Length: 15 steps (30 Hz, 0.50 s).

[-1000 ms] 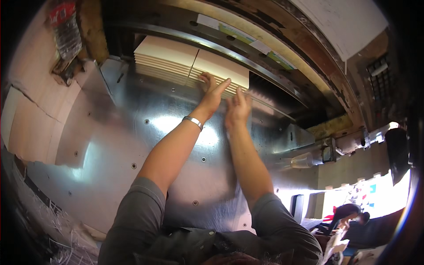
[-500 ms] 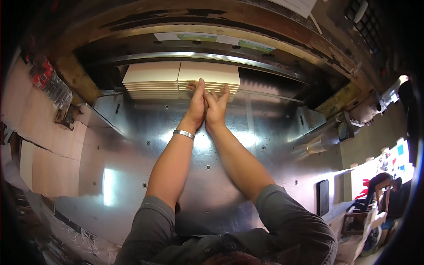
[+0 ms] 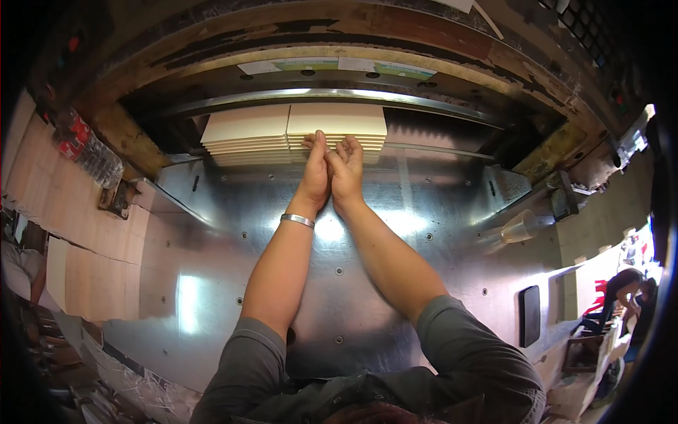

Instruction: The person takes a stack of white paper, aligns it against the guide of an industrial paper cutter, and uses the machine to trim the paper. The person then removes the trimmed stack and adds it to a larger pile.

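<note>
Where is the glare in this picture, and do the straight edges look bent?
Head view: bright glare on the metal table just below the left hand and right hand, another patch lower left; the steel bar above the paper stacks bows from fisheye distortion; corners are dark.

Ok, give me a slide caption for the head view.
Both hands, left hand beside right hand, press against two cream paper stacks on a shiny metal machine table.
</note>
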Each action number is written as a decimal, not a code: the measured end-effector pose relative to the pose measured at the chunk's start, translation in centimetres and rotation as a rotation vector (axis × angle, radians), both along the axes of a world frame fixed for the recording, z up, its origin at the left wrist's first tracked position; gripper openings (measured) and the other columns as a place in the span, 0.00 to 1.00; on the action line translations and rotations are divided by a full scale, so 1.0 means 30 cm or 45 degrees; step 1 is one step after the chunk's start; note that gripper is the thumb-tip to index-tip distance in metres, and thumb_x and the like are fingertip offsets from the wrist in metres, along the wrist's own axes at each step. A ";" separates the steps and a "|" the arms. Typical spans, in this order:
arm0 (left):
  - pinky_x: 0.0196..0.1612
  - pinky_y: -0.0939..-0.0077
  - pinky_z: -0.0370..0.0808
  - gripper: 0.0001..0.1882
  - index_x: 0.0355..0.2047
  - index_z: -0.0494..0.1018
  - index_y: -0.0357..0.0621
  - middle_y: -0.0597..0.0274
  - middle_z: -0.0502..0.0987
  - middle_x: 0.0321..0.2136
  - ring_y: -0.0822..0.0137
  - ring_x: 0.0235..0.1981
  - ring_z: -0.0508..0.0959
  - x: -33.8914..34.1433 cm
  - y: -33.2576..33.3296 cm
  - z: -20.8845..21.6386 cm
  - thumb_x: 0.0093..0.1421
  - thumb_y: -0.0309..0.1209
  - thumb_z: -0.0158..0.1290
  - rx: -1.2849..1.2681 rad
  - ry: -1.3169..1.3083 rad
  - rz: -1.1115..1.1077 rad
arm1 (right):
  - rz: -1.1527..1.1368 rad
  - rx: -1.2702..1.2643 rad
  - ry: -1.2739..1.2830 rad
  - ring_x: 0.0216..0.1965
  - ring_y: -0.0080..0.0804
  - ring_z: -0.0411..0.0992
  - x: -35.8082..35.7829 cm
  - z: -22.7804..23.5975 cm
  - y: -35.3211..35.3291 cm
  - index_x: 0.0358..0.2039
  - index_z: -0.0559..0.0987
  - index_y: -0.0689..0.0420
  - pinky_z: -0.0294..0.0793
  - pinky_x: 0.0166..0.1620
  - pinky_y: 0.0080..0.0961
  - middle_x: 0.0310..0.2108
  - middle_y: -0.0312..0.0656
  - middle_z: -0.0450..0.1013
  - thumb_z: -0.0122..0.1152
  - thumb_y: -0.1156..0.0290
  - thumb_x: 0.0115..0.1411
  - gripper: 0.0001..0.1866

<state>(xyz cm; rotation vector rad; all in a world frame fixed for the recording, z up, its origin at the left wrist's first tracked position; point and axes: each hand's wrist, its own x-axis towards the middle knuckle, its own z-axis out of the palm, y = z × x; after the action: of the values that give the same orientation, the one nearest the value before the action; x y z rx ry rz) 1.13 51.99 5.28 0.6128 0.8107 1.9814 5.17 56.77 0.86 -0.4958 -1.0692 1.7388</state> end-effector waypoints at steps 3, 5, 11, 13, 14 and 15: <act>0.43 0.79 0.66 0.19 0.33 0.63 0.57 0.75 0.61 0.28 0.79 0.32 0.63 0.011 0.000 0.016 0.74 0.55 0.40 -0.038 -0.025 0.004 | 0.009 0.011 -0.001 0.73 0.55 0.47 0.004 0.006 0.006 0.68 0.49 0.68 0.53 0.70 0.41 0.69 0.64 0.49 0.65 0.71 0.62 0.42; 0.43 0.78 0.66 0.19 0.35 0.64 0.57 0.75 0.61 0.28 0.79 0.33 0.63 0.013 0.001 0.017 0.74 0.55 0.40 -0.044 -0.047 0.012 | 0.022 0.011 -0.004 0.73 0.56 0.47 0.003 0.004 0.010 0.68 0.49 0.68 0.53 0.70 0.41 0.68 0.64 0.49 0.64 0.71 0.62 0.42; 0.63 0.75 0.61 0.27 0.58 0.66 0.46 0.64 0.68 0.54 0.73 0.56 0.66 -0.031 0.019 -0.082 0.73 0.55 0.41 -0.125 0.011 0.188 | 0.011 0.045 0.021 0.72 0.54 0.49 -0.042 -0.049 0.004 0.69 0.51 0.64 0.55 0.70 0.41 0.67 0.60 0.52 0.62 0.76 0.60 0.41; 0.69 0.69 0.50 0.36 0.65 0.55 0.38 0.53 0.55 0.63 0.65 0.65 0.54 -0.026 0.058 -0.132 0.72 0.56 0.40 -0.279 0.246 0.392 | 0.006 0.045 0.000 0.73 0.54 0.49 -0.023 -0.063 0.020 0.69 0.52 0.64 0.56 0.69 0.41 0.67 0.59 0.52 0.62 0.76 0.60 0.41; 0.72 0.65 0.43 0.41 0.69 0.47 0.34 0.45 0.46 0.69 0.58 0.70 0.44 -0.005 0.067 -0.121 0.71 0.57 0.39 -0.396 0.369 0.464 | 0.000 0.043 -0.015 0.73 0.54 0.49 -0.004 -0.064 0.040 0.69 0.52 0.64 0.57 0.69 0.41 0.67 0.59 0.52 0.62 0.76 0.60 0.41; 0.74 0.61 0.35 0.48 0.72 0.39 0.30 0.38 0.36 0.74 0.52 0.76 0.34 0.008 0.066 -0.106 0.71 0.59 0.37 -0.524 0.490 0.543 | -0.001 0.033 -0.030 0.73 0.54 0.49 0.003 -0.059 0.047 0.69 0.52 0.64 0.57 0.69 0.40 0.67 0.59 0.52 0.63 0.76 0.60 0.41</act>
<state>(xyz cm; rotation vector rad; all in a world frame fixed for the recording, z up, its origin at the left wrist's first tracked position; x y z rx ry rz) 1.36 53.97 2.11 0.6167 1.6514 1.9990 5.26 58.18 -0.91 -0.5012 -1.1067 1.7204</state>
